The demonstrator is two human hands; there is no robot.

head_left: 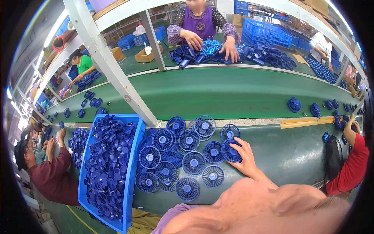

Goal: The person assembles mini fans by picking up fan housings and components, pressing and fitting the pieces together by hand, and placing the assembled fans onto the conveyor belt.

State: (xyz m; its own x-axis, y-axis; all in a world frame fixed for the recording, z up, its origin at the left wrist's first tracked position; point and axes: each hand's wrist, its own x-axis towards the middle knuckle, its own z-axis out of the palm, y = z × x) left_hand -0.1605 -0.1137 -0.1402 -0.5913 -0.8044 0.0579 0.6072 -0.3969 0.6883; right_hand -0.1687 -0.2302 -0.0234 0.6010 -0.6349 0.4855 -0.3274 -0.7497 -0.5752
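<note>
My right hand point(246, 159) is closed around the edge of a dark blue round fan grille point(231, 150), holding it just over the worktable. Several more such round grilles point(193, 163), with spokes and a solid hub, lie singly and in overlapping stacks to the left of that hand. Nearest to it are one single grille point(213, 152) on the left and another grille point(230, 132) just beyond. No part of my left hand can be seen. A blurred shape very close to the camera covers the lower middle and right, hiding my right forearm.
A light blue crate point(131, 183) heaped with small dark blue plastic pieces stands at the left. Behind the green worktable point(269, 156) runs a green conveyor belt point(218, 91) carrying round blue parts. A white post point(113, 66) rises between them. Co-workers sit left, right and opposite.
</note>
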